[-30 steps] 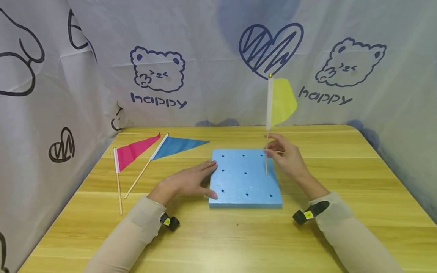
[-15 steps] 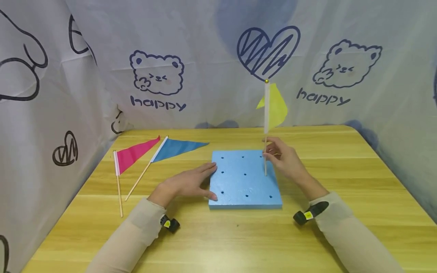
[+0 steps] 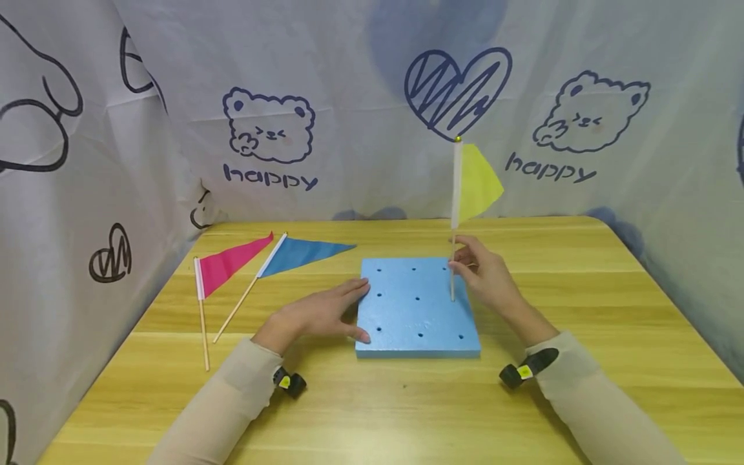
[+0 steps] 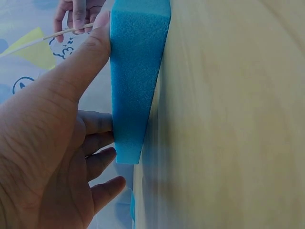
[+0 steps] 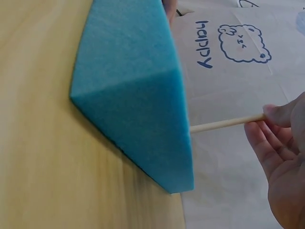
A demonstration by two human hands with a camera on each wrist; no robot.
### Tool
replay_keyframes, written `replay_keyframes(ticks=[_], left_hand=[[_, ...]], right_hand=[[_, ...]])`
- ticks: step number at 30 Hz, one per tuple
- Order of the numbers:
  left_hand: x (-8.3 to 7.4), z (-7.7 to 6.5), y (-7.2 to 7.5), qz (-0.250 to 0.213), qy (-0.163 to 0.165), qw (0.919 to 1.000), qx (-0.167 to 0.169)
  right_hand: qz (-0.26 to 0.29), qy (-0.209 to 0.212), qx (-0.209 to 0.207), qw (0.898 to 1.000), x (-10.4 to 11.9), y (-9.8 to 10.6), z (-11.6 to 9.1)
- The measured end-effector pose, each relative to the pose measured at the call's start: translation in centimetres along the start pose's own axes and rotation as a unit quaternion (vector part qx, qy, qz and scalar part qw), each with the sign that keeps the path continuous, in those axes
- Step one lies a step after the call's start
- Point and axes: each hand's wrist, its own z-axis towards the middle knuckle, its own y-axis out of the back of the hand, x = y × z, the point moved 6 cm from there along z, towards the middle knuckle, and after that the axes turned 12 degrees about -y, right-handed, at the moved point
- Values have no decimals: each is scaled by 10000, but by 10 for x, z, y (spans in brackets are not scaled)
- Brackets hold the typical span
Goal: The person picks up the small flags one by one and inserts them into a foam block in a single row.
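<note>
A light blue foam board [image 3: 401, 313] with several small holes in its top lies on the table. My right hand [image 3: 489, 274] pinches the thin wooden stick of a yellow flag [image 3: 478, 184] between thumb and fingertips. That flag stands nearly upright, its lower end meeting the board's right side, as the stick [image 5: 224, 125] also shows in the right wrist view. My left hand [image 3: 320, 313] rests against the board's left edge, thumb near the front corner and fingers farther back. Seen from the left wrist, the fingers [image 4: 100, 162] lie along the board's side, loosely extended.
On the left of the table lie a pink pennant [image 3: 223, 265] and a blue pennant [image 3: 299, 255], their sticks pointing toward the front. A white printed curtain [image 3: 360, 129] hangs behind the wooden table [image 3: 407, 413] and along both sides.
The yellow cloth folded leftward around its stick half a second ago and now spreads to the right again. The stick's top leans slightly differently. Both hands keep nearly the same places.
</note>
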Motion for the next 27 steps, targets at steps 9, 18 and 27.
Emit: replay_keyframes(ticks=[9,18,27], left_hand=[[0,-1,0,30,-27,10000,-31],[2,0,-2,28,-47,10000,6],[2,0,-2,11,-53,10000,-2]], right_hand=[[-8,-35,155,9999,0,7,-3],[-158,84,186,9997,-4,8,-9],[-173,240,216,9993,6,3,-6]])
